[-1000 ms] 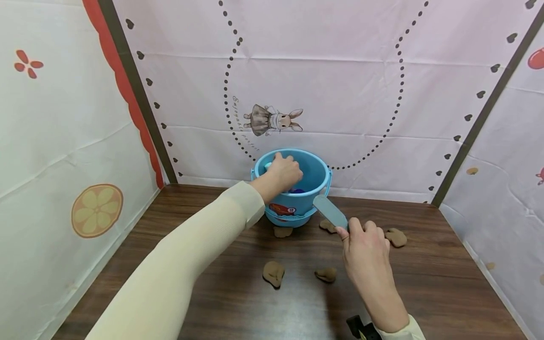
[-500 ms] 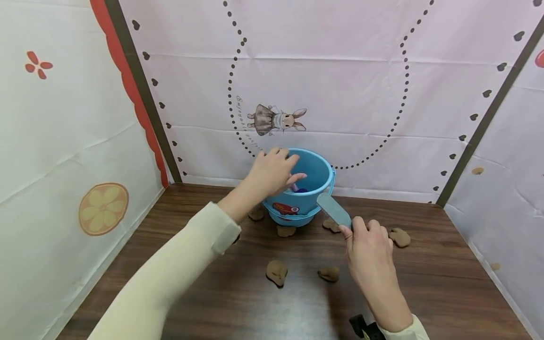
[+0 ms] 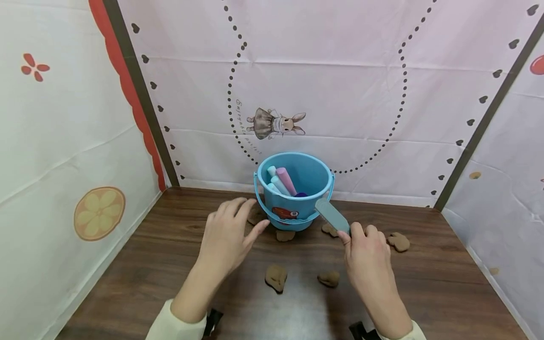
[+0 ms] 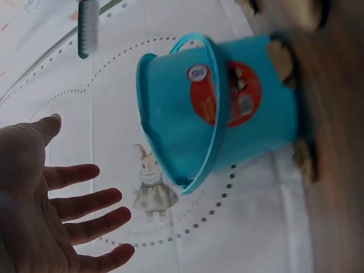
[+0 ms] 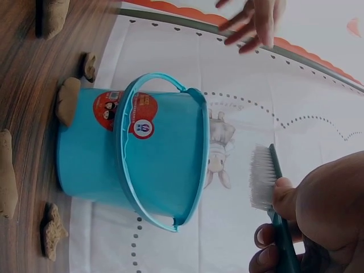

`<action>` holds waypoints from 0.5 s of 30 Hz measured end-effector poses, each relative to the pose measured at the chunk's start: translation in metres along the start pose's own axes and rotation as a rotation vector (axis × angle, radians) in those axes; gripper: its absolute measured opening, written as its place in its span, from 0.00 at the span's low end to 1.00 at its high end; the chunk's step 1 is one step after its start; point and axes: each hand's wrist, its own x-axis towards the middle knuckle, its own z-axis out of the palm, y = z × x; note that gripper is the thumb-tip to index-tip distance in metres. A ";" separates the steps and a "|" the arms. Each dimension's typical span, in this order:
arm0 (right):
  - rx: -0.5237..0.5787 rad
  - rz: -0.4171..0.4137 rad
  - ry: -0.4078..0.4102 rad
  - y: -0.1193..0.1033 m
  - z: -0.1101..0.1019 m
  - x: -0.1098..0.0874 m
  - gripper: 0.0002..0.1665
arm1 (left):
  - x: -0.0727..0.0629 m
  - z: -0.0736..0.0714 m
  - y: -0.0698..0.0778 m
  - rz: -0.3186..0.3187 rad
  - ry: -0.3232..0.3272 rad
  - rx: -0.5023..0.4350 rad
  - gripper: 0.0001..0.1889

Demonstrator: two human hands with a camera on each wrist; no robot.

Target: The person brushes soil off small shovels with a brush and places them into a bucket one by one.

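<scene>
My left hand hovers over the table just left of the blue bucket. Its fingers are spread and hold nothing, as the left wrist view of the hand also shows. Pink and pale-blue rods lean inside the bucket, with something dark purple beside them. My right hand grips a brush with a teal handle. In the right wrist view the brush's white bristles point toward the bucket, apart from it. The bucket's handle hangs down across its front.
Several brown lumps lie about the wooden table, including one in front, a smaller one and one at the right. Others sit close to the bucket's base. A printed cloth wall stands behind, with more cloth at both sides.
My left hand has come out of the bucket and moved left and toward me, uncovering the rods inside. The right hand keeps its grip on the brush in about the same place.
</scene>
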 end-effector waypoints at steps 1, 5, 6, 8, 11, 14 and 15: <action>0.000 -0.001 -0.004 0.000 0.000 0.000 0.20 | -0.005 0.000 0.000 -0.001 -0.003 -0.008 0.32; 0.004 -0.002 0.002 0.001 0.002 -0.001 0.19 | -0.013 -0.002 -0.002 0.003 0.020 -0.041 0.29; 0.005 -0.001 0.003 0.001 0.002 -0.001 0.19 | -0.013 -0.002 -0.003 0.003 0.027 -0.046 0.29; 0.006 0.000 0.007 0.001 0.002 -0.001 0.19 | -0.013 -0.003 -0.004 -0.005 0.034 -0.058 0.28; 0.005 -0.006 0.008 0.000 0.003 -0.001 0.19 | -0.014 -0.003 -0.004 -0.008 0.019 -0.068 0.29; 0.002 -0.016 0.019 -0.001 0.003 0.000 0.19 | -0.014 -0.002 -0.005 -0.003 0.006 -0.070 0.28; 0.001 -0.020 0.022 -0.001 0.003 0.000 0.19 | -0.015 -0.002 -0.006 -0.001 0.006 -0.071 0.28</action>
